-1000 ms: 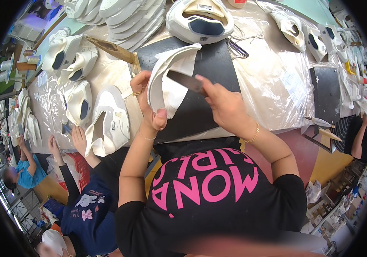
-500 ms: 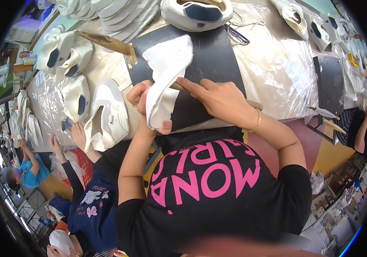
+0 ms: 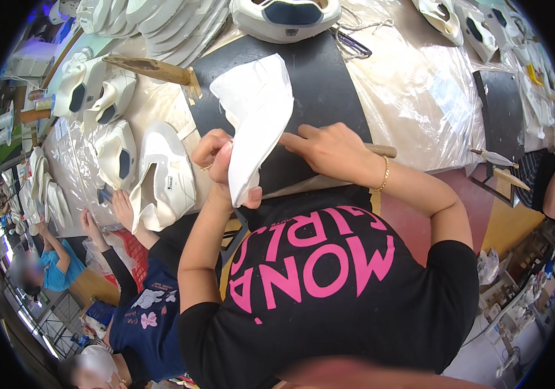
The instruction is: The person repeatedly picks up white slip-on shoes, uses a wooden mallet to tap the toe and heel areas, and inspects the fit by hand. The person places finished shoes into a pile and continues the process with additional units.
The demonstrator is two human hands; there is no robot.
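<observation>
- Your left hand (image 3: 216,155) is clamped on the white shoe upper (image 3: 254,120), fingers curled over its left edge and the thumb pinching the lower tip from below.
- The white shoe upper stands tilted above the black mat (image 3: 316,84), its broad end pointing away from you and its narrow end down at your left hand, just in front of your chest.
- Your right hand (image 3: 332,150) is closed around a slim wooden-handled tool (image 3: 381,150), index finger stretched out along it and pressing against the upper's right edge.
- The handle's end pokes out past your right wrist, beside a thin gold bracelet (image 3: 385,174).
- The black mat lies on the counter (image 3: 420,97), which is covered in clear plastic sheeting.
- At the mat's far end sits a white shoe with a dark blue lining (image 3: 287,16); cords lie just beside it to the right.
- A wooden-handled brush (image 3: 154,70) lies at the mat's far left corner.
- To your left, finished white shoes (image 3: 154,181) rest near the counter edge, with more white pairs behind them.
- A co-worker's hands (image 3: 112,214) reach onto the counter just beside those shoes, well apart from yours.
- Far right, a second black mat (image 3: 501,110) lies on the counter, with another person's arm (image 3: 553,188) near it.
</observation>
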